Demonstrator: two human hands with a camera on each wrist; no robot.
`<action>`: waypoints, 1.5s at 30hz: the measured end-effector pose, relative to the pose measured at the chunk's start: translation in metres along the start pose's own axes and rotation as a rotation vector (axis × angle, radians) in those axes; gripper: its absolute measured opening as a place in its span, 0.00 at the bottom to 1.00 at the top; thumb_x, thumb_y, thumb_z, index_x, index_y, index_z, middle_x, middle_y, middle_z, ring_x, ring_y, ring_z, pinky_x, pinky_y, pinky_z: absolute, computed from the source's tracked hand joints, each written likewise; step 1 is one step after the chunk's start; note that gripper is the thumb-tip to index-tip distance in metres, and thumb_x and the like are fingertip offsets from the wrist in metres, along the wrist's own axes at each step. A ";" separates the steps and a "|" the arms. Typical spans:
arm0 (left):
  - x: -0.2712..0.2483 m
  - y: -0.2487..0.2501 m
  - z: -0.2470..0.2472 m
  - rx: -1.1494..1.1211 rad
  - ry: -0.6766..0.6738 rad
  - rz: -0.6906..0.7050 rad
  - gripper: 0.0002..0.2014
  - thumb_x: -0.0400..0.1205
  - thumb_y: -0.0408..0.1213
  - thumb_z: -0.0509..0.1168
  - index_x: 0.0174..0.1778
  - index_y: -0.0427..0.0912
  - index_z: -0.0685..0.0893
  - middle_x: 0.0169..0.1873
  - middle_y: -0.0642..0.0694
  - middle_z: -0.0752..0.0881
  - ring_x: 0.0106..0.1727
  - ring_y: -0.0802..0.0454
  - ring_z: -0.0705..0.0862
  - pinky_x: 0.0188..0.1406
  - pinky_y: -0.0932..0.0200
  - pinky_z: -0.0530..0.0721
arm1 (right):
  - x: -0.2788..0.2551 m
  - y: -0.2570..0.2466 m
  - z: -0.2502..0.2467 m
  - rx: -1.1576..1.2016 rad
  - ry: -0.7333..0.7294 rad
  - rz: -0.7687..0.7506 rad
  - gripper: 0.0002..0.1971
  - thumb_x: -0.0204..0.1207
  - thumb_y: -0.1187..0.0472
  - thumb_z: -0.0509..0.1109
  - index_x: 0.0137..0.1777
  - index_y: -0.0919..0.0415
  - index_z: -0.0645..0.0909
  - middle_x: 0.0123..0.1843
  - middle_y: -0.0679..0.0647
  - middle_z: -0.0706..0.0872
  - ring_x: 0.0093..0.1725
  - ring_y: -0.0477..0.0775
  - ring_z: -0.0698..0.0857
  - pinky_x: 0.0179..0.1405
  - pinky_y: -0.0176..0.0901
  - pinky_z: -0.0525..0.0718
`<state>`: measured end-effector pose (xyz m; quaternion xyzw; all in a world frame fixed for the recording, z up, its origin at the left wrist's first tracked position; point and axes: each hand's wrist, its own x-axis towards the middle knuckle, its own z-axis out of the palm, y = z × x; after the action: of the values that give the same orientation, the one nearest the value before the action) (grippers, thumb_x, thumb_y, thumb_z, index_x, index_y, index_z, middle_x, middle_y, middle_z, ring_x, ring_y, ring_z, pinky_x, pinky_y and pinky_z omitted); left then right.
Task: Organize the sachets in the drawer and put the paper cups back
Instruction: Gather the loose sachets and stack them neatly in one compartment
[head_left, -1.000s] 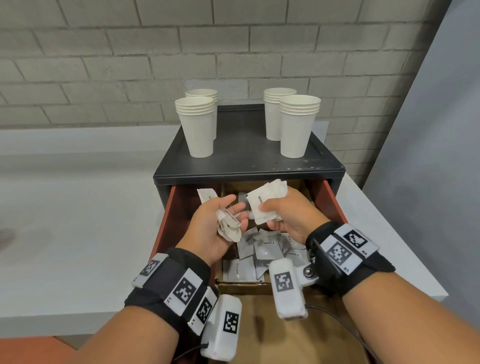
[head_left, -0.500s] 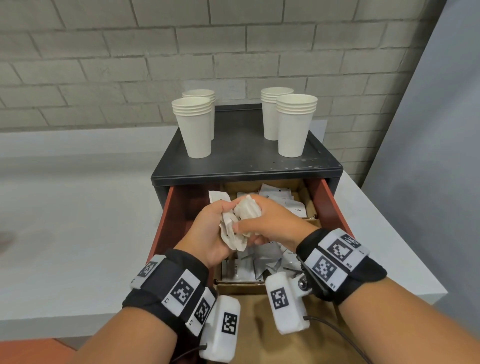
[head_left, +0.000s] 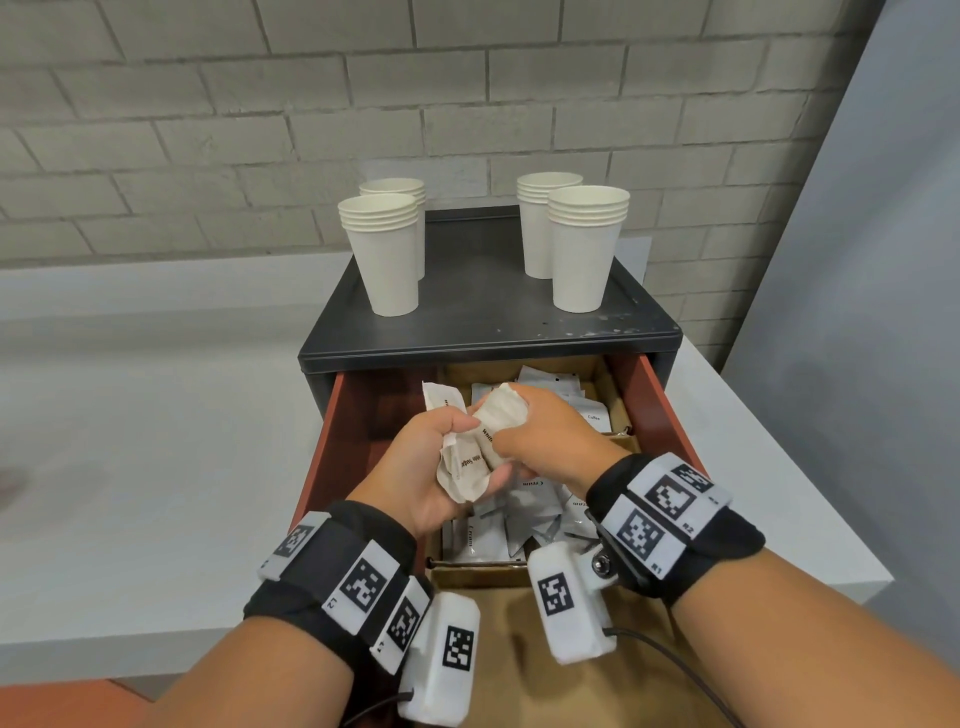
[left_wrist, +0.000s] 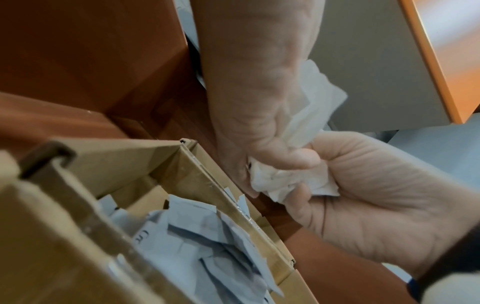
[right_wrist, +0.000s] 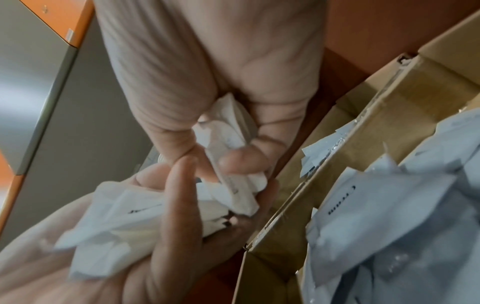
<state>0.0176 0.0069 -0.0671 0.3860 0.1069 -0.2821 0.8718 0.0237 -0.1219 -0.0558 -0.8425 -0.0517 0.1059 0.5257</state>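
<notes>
both hands now meet, each grip clutching crumpled white sachets above the drawer.

Looks like an office break or coffee corner: grey painted brick wall behind a plain white counter, with a small dark cabinet standing on it. Four stacks of white paper cups sit on the cabinet top, and its red-sided drawer is pulled open over cardboard dividers full of paper sachets, some printed "Cream", "Coffee" and "Sugar". A grey partition panel closes off the right side.
</notes>
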 end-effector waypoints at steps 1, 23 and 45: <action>0.001 0.000 -0.001 0.008 0.017 0.007 0.17 0.79 0.28 0.54 0.62 0.38 0.79 0.57 0.34 0.84 0.54 0.40 0.84 0.57 0.45 0.83 | 0.001 0.001 -0.001 0.039 0.026 0.015 0.16 0.72 0.72 0.65 0.58 0.60 0.79 0.46 0.55 0.82 0.42 0.55 0.83 0.29 0.42 0.82; 0.002 0.007 0.003 -0.071 0.192 0.242 0.23 0.79 0.15 0.49 0.60 0.41 0.78 0.71 0.35 0.75 0.65 0.37 0.80 0.58 0.44 0.80 | -0.002 -0.002 -0.006 0.319 0.142 0.177 0.17 0.76 0.71 0.65 0.61 0.53 0.72 0.59 0.57 0.79 0.49 0.54 0.82 0.26 0.35 0.81; 0.001 0.006 0.002 -0.137 0.212 0.329 0.18 0.80 0.16 0.54 0.52 0.43 0.79 0.55 0.39 0.83 0.60 0.41 0.82 0.60 0.42 0.78 | -0.002 -0.001 -0.005 0.399 0.101 0.250 0.18 0.76 0.70 0.67 0.65 0.57 0.73 0.63 0.63 0.80 0.53 0.58 0.82 0.30 0.40 0.81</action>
<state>0.0221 0.0082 -0.0627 0.3656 0.1523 -0.0859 0.9142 0.0233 -0.1261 -0.0521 -0.7260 0.1012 0.1358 0.6665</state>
